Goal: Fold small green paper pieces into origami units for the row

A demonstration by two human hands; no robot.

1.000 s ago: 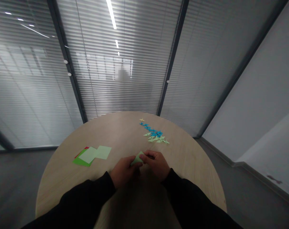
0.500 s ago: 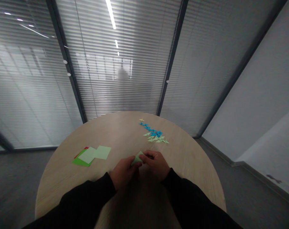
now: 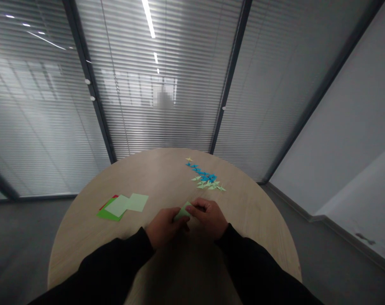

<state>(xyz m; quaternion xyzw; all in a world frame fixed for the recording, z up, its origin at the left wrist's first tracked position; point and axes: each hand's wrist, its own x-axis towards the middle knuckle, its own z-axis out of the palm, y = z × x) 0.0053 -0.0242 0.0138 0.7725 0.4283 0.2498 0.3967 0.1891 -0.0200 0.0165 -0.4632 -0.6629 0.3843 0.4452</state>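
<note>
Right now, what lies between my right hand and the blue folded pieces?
In the head view, pale green folded pieces lie between your right hand and the blue pieces.

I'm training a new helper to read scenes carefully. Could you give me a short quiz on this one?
1. True or false: the yellow folded shape lies nearer the far edge of the table than the blue folded shapes.
2. Which do the left hand and right hand both touch? A) the yellow folded shape B) a pale green paper C) a blue folded shape
3. How many flat pale green sheets lie at the left?

Key: 1. True. 2. B. 3. Two.
</note>
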